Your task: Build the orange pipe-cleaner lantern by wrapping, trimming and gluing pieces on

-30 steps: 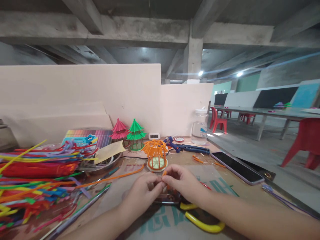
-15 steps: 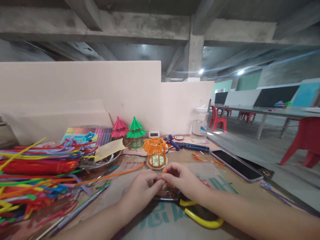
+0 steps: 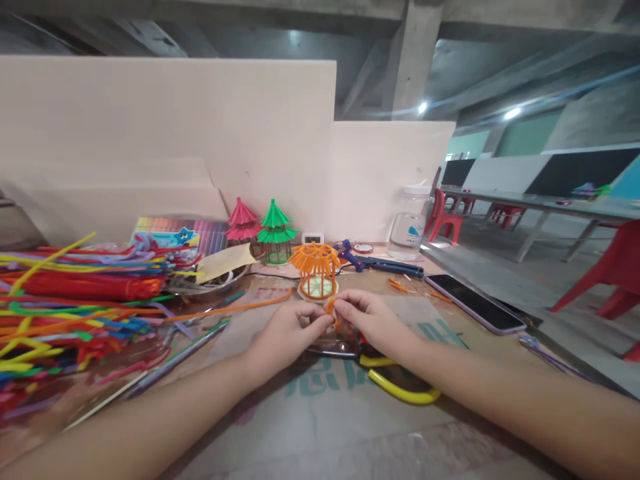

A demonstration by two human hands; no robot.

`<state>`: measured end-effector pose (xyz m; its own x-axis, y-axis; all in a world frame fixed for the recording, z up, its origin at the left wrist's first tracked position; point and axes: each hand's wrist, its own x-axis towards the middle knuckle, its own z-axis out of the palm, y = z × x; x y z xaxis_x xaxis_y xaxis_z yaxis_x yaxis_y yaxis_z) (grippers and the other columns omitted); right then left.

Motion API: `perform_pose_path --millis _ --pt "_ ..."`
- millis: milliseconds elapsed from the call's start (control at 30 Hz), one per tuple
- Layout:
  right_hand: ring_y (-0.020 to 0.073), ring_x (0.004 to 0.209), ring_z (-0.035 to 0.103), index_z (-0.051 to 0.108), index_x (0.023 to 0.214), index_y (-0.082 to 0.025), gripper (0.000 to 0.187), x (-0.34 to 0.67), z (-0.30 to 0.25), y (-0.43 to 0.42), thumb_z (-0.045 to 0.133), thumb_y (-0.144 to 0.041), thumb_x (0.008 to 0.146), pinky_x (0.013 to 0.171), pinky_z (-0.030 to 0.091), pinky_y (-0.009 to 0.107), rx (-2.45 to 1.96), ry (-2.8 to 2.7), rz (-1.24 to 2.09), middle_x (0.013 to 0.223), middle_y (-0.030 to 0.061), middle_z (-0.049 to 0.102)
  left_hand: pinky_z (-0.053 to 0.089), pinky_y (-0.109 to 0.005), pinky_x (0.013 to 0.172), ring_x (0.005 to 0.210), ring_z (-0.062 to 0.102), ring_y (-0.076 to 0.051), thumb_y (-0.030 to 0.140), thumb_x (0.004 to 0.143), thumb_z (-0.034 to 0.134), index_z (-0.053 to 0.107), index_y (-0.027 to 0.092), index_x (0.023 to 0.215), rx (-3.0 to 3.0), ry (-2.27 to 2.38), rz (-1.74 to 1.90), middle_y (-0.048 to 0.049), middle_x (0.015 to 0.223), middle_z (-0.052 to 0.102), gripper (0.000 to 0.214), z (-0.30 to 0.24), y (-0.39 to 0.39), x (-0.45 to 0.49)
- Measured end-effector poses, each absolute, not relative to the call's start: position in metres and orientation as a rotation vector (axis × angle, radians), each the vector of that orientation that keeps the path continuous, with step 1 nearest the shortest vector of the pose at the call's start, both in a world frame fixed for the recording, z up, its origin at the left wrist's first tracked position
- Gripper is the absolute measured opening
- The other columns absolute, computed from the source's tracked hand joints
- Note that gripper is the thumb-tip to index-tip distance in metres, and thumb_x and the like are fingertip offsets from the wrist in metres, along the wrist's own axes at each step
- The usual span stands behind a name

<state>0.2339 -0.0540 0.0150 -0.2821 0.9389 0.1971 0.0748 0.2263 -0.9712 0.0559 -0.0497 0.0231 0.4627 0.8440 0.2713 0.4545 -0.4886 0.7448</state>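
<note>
My left hand (image 3: 295, 330) and my right hand (image 3: 367, 317) meet at the middle of the table, fingertips pinched together. Between them is a small orange pipe cleaner piece (image 3: 330, 306), partly hidden by the fingers. Just behind stands an orange pavilion model (image 3: 316, 270) with a fringed roof, thin posts and a pale round base. Beneath my hands lies a dark shiny dish (image 3: 333, 349), mostly covered. Yellow-handled scissors (image 3: 403, 388) rest beside my right wrist, their blades out of sight.
Pipe cleaners (image 3: 75, 293) in many colours heap at the left. Pink (image 3: 243, 220) and green (image 3: 275, 230) pavilion models stand at the back, near a blue glue gun (image 3: 350, 253). To the right are a phone (image 3: 475, 304) and a clear bottle (image 3: 407, 223).
The view has tilted downward and turned slightly left, so things sit higher in it. My hands stay together, and more of the orange piece shows between the fingertips.
</note>
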Motion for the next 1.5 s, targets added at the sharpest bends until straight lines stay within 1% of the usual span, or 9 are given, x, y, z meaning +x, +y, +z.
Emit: perform_pose_path --millis 167,433,567,733,867,1033,1167,1367,1500 --pt "0.01 0.058 0.05 0.064 0.082 -0.017 0.026 0.235 0.015 -0.055 0.069 -0.041 0.075 0.055 0.04 0.024 -1.033 -1.622 1.153 0.07 -0.0019 0.06 0.041 -0.021 0.059 0.062 0.055 -0.013 0.036 0.087 0.052 0.069 0.014 0.071 2.142 1.059 0.819 0.0005 0.064 0.063 0.032 0.024 -0.051 0.056" --pt "0.0095 0.059 0.049 0.063 0.079 -0.016 0.028 0.238 0.016 -0.052 0.068 -0.043 0.076 0.057 0.04 0.024 -1.039 -1.606 1.131 0.07 -0.0026 0.059 0.047 -0.022 0.068 0.072 0.063 -0.014 0.024 0.084 0.046 0.07 0.015 0.078 2.129 0.943 0.838 -0.0017 0.075 0.069 0.027 0.028 -0.053 0.053" --pt "0.0106 0.06 0.051 0.062 0.081 -0.016 0.029 0.238 0.016 -0.052 0.068 -0.045 0.075 0.058 0.041 0.026 -1.055 -1.582 1.155 0.07 -0.0023 0.059 0.047 -0.022 0.071 0.075 0.064 -0.014 0.02 0.081 0.052 0.073 0.016 0.083 2.15 0.978 0.848 -0.0008 0.08 0.072 0.022 0.027 -0.053 0.055" --pt "0.0108 0.06 0.051 0.061 0.079 -0.017 0.029 0.237 0.016 -0.053 0.069 -0.045 0.074 0.057 0.042 0.026 -1.057 -1.588 1.143 0.07 -0.0027 0.059 0.045 -0.022 0.068 0.072 0.062 -0.013 0.03 0.083 0.062 0.074 0.017 0.081 2.198 0.989 0.864 0.0 0.076 0.071 0.018 0.022 -0.05 0.056" --pt "0.0103 0.057 0.05 0.06 0.08 -0.018 0.027 0.237 0.015 -0.055 0.068 -0.043 0.075 0.055 0.042 0.025 -1.046 -1.613 1.152 0.067 -0.0036 0.057 0.043 -0.021 0.067 0.069 0.06 -0.012 0.028 0.082 0.065 0.076 0.018 0.079 2.221 0.965 0.922 0.0009 0.071 0.07 0.015 0.019 -0.048 0.055" --pt "0.01 0.057 0.049 0.059 0.077 -0.018 0.025 0.236 0.016 -0.057 0.066 -0.041 0.076 0.053 0.04 0.024 -1.045 -1.65 1.134 0.067 -0.0034 0.057 0.041 -0.02 0.064 0.065 0.059 -0.011 0.026 0.085 0.063 0.077 0.019 0.081 2.241 0.94 0.901 0.002 0.068 0.069 0.016 0.016 -0.046 0.053" --pt "0.0107 0.06 0.052 0.061 0.078 -0.017 0.022 0.237 0.019 -0.058 0.065 -0.039 0.078 0.056 0.042 0.025 -1.09 -1.645 1.063 0.07 -0.0022 0.059 0.041 -0.021 0.066 0.068 0.058 -0.012 0.031 0.089 0.059 0.076 0.018 0.086 2.336 0.904 0.834 0.0011 0.071 0.069 0.022 0.018 -0.045 0.053" --pt "0.0111 0.06 0.053 0.06 0.077 -0.017 0.022 0.235 0.015 -0.057 0.064 -0.039 0.08 0.057 0.043 0.025 -1.053 -1.686 1.05 0.069 -0.0015 0.061 0.039 -0.023 0.064 0.063 0.057 -0.013 0.033 0.094 0.048 0.07 0.015 0.069 2.383 0.951 0.811 -0.0001 0.063 0.064 0.037 0.022 -0.049 0.053" --pt "0.0115 0.061 0.053 0.057 0.088 -0.018 0.023 0.238 0.014 -0.053 0.059 -0.041 0.084 0.056 0.044 0.025 -0.995 -1.704 1.102 0.074 -0.0013 0.061 0.04 -0.023 0.063 0.063 0.057 -0.013 0.032 0.093 0.049 0.07 0.016 0.071 2.372 0.984 0.84 0.0008 0.063 0.064 0.034 0.021 -0.048 0.053"
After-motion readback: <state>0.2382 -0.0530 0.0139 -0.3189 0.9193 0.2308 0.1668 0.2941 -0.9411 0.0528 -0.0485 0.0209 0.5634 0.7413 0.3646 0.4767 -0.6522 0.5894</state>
